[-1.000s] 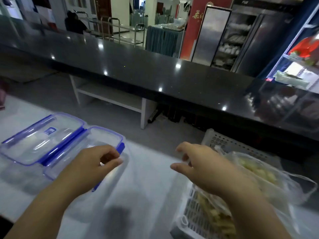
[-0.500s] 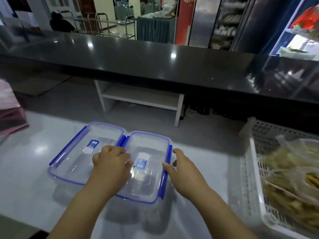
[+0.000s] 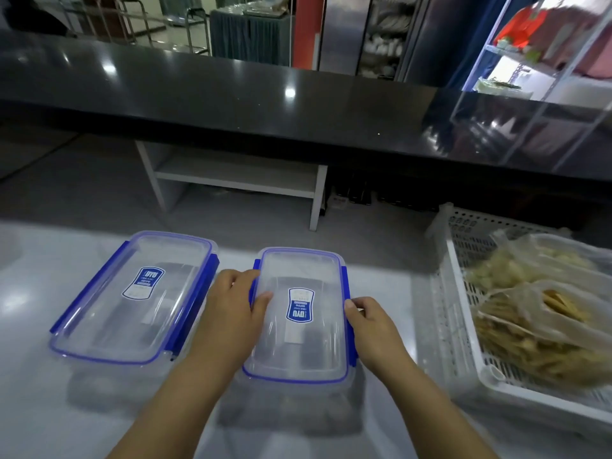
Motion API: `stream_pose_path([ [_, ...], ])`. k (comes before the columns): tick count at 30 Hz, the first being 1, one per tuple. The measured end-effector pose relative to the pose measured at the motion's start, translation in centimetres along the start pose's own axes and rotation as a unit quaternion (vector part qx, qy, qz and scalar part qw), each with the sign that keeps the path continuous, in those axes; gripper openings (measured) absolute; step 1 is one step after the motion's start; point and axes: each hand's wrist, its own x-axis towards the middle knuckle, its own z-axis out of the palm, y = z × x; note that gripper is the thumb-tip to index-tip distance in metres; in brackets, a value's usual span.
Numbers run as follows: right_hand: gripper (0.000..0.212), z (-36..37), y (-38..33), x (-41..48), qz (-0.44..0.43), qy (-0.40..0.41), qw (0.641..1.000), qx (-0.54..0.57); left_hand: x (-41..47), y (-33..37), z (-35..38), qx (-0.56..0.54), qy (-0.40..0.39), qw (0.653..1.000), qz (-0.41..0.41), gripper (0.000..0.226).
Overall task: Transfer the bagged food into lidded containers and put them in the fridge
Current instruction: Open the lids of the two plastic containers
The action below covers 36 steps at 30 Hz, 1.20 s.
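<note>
On a pale counter (image 3: 39,409), head view only: two lidded boxes, near box (image 3: 298,326) between both hands, far box (image 3: 132,299) just left; left hand (image 3: 231,313) curled on its left edge, right hand (image 3: 371,326) pinching the right blue clasp (image 3: 349,313); bagged food (image 3: 536,319) in the white basket (image 3: 443,293) at right. Best done by flipping each clasp outward, steadying the base, then lifting the lid level.

Basket (image 3: 453,326) and bags (image 3: 546,329) cropped rightward
</note>
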Motion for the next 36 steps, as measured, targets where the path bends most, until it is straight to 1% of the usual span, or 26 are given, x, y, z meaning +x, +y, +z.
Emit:
stream_pose_path([
  [3, 0.031, 0.5, 0.7, -0.2, 0.009, 0.031, 0.999, 0.024, -0.1, -0.1, 0.8, -0.033, -0.02, 0.996, -0.077, 0.038],
  [7, 0.037, 1.0, 1.1, -0.3, -0.007, 0.081, 0.997, 0.016, -0.4, 0.0, 0.7, -0.177, -0.033, 0.972, -0.152, 0.036],
  [10, 0.041, 0.9, 1.0, -0.3, -0.027, 0.094, 0.995, -0.03, -0.2, -0.4, 0.8, -0.198, -0.019, 0.969, -0.144, 0.031],
  [14, 0.042, 1.1, 0.9, -0.2, -0.034, 0.094, 0.991, -0.084, 0.1, -0.7, 0.7, -0.185, -0.014, 0.975, -0.122, 0.022],
  [16, 0.042, 0.9, 1.0, 0.1, -0.03, 0.094, 0.99, -0.1, 0.3, -1.1, 0.7, -0.175, -0.009, 0.976, -0.131, 0.03],
  [18, 0.042, 0.5, 1.2, 0.3, -0.016, 0.084, 0.99, -0.109, 0.5, -1.5, 0.7, -0.166, -0.01, 0.975, -0.146, 0.032],
  [21, 0.039, 0.2, 1.5, 0.4, 0.003, 0.062, 0.993, -0.105, 0.5, -2.1, 1.0, -0.171, -0.038, 0.972, -0.155, 0.029],
  [23, 0.037, 0.1, 1.6, 0.6, 0.015, 0.054, 0.995, -0.079, 0.3, -2.0, 1.0, -0.18, -0.053, 0.971, -0.148, 0.02],
  [24, 0.033, 0.0, 1.7, 0.8, 0.022, 0.052, 0.996, -0.065, 0.2, -1.9, 0.9, -0.19, -0.06, 0.969, -0.145, 0.018],
  [26, 0.015, -0.4, 2.0, 0.9, 0.041, 0.05, 0.997, -0.028, 0.0, -1.9, 0.9, -0.208, -0.073, 0.967, -0.13, 0.029],
  [27, 0.012, -0.5, 2.3, 0.8, 0.052, 0.046, 0.997, -0.013, 0.0, -2.0, 0.9, -0.212, -0.078, 0.967, -0.115, 0.029],
  [28, 0.019, -0.6, 2.5, 0.8, 0.048, 0.049, 0.997, -0.022, 0.0, -2.1, 0.9, -0.207, -0.08, 0.97, -0.101, 0.028],
  [30, 0.026, -0.8, 2.5, 0.4, 0.009, 0.091, 0.992, -0.085, -0.1, -2.1, 0.8, -0.196, -0.069, 0.974, -0.087, 0.027],
  [32, 0.022, -0.8, 1.7, -0.3, -0.041, 0.133, 0.987, -0.083, -0.2, -2.0, 0.6, -0.195, -0.043, 0.976, -0.092, 0.026],
  [34, 0.024, -0.7, 0.9, -0.8, -0.068, 0.107, 0.991, -0.039, -0.1, -2.0, 0.5, -0.196, -0.03, 0.976, -0.092, 0.026],
  [36, 0.021, -0.6, 0.0, -1.5, -0.07, 0.044, 0.996, -0.027, 0.0, -1.8, 0.4, -0.202, -0.032, 0.974, -0.094, 0.025],
])
